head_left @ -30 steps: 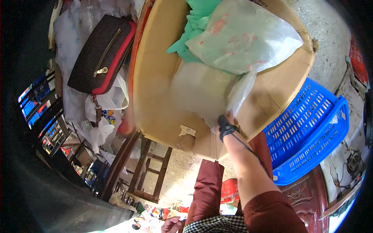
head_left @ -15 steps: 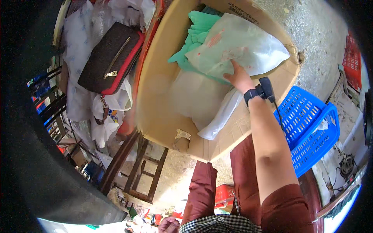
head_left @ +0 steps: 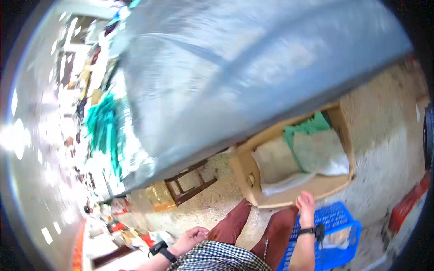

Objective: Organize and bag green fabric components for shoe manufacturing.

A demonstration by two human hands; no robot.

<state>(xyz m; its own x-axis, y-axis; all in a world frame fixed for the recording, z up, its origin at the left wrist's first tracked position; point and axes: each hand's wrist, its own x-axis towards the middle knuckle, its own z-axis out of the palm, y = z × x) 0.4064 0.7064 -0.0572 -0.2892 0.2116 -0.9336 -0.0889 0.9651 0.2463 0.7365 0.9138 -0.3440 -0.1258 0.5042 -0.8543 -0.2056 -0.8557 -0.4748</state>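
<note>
My right hand [head_left: 306, 202] is over the near right rim of a cardboard box [head_left: 340, 184], fingers loosely bent and no object visible in them. Whether it touches the cardboard I cannot tell. Inside the box lie green cloth-like pieces [head_left: 312, 124] and a whitish plastic bag [head_left: 318, 147] partly on top of them. Another pale plastic sheet or bag [head_left: 275, 160] fills the left part. Beside my left thigh, low in front of my checked garment, is my left hand [head_left: 195, 235], its fingers half curled and apart, with nothing seen in it.
A large table with a shiny blue-grey cover [head_left: 226, 77] spans the far side, green strips or cloth [head_left: 105, 131] hanging at its left. A blue plastic basket [head_left: 350, 239] stands to my right. Left of the box are a wooden frame [head_left: 194, 189] and a tan package [head_left: 161, 196].
My right hand has left the bag in the box and drawn back toward me. My left hand has come further into view. The view has swung, bringing the covered table in.
</note>
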